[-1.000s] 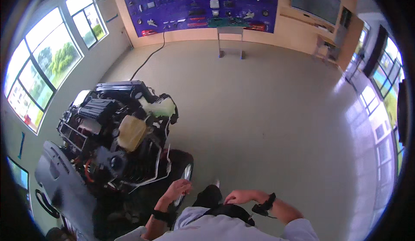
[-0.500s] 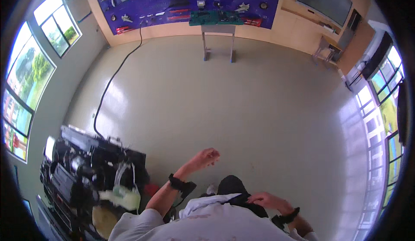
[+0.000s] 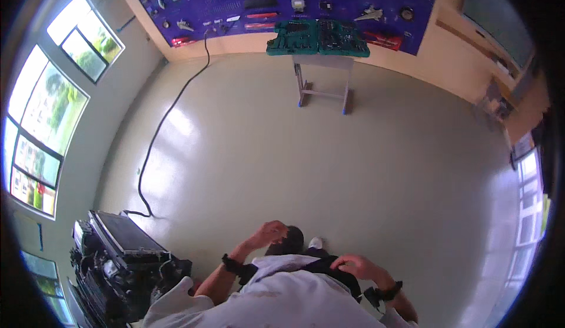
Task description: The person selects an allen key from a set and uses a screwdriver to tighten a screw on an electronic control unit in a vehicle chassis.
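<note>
My left hand (image 3: 272,234) hangs in front of my body at the lower middle, its fingers loosely bent and nothing visible in them. My right hand (image 3: 355,266) is held near my waist, fingers slightly curled and apart, with no object to be seen in it. Each wrist wears a black strap (image 3: 238,267) with a small dark device. Neither hand touches any equipment. Beyond them, at the far side, an open green tool case (image 3: 318,37) with dark tools in its two halves lies on a small grey table (image 3: 322,61).
At the lower left stands a bulky dark engine assembly (image 3: 126,269) with a radiator-like panel. A black cable (image 3: 154,136) runs from it across the shiny floor to the far wall. A blue board (image 3: 235,4) of mounted parts covers that wall; windows (image 3: 50,98) line the left.
The table and tool case appear larger and farther right. The engine assembly has slid lower in view as I move forward. My left hand has come down and slightly left.
</note>
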{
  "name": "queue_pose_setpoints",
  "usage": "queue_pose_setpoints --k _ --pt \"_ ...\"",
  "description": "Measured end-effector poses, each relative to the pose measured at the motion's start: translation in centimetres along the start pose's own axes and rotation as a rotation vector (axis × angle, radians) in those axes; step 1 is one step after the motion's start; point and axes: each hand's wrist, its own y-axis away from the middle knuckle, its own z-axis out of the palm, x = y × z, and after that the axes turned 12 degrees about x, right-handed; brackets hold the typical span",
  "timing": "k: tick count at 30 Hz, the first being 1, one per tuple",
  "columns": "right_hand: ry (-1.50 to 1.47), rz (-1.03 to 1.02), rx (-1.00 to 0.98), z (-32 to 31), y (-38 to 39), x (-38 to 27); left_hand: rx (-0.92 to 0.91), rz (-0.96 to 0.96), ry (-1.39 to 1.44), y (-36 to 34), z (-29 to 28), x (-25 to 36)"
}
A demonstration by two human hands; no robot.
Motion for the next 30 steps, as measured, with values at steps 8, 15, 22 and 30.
queue_pose_setpoints --k 8,15,22,30 --pt "0.264 -0.035 -0.215 -22.3 -23.5 -8.4 -0.054 -0.003 -0.039 -23.1 -6.1 9.7" --pt "0.577 0.245 -0.221 -38.2 -33.4 -13.9 -0.322 0.212 -0.178 -44.5 -9.3 21.2" --pt "0.219 0.415 0.149 -51.9 -39.3 -18.5 -0.190 0.283 -0.184 -63.8 -12.5 34.3" --pt "0.240 0.693 0.074 -65.9 -48.1 -18.5 0.040 0.061 -0.047 -78.9 -15.9 41.4"
